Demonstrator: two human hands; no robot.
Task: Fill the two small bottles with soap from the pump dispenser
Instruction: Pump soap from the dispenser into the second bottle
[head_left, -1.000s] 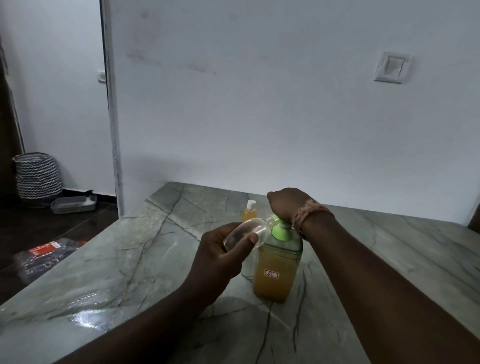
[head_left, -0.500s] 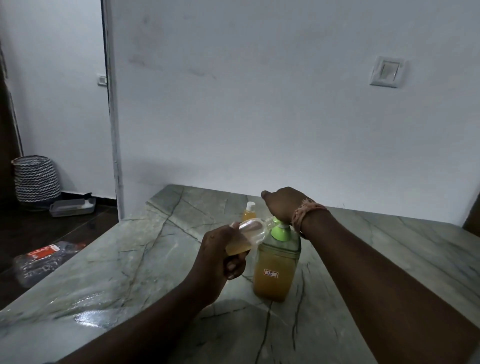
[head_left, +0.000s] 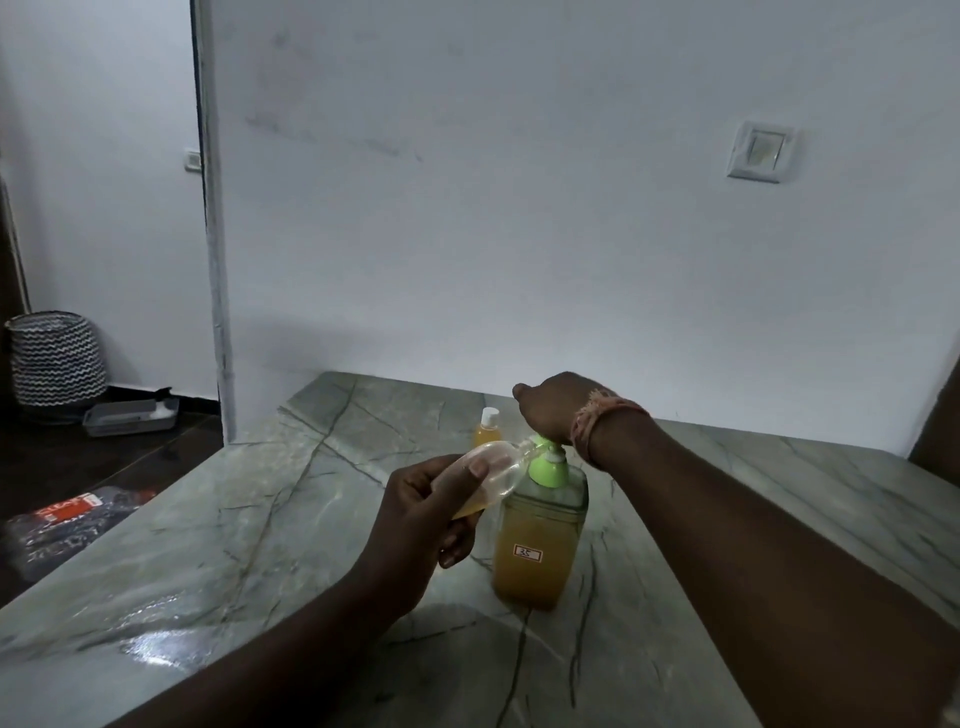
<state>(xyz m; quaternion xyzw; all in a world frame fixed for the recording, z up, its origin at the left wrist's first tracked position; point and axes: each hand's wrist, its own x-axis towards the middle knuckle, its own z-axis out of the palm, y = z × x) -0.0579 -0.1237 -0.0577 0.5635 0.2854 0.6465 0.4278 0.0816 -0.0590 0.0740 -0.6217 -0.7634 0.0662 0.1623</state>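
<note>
One capped bottle (head_left: 488, 429) stands filled (apparently) while the left hand (head_left: 431, 512) grips the second (head_left: 496, 470), barely filled, at the dispenser (head_left: 540, 535) the right hand (head_left: 553, 402) presses.

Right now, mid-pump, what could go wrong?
1. The small clear bottle lies tilted at the nozzle; soap pooled in it may run out, or a squirt miss its mouth.
2. The right hand presses the pump dispenser unbraced; it could tip toward the capped filled bottle.
</note>
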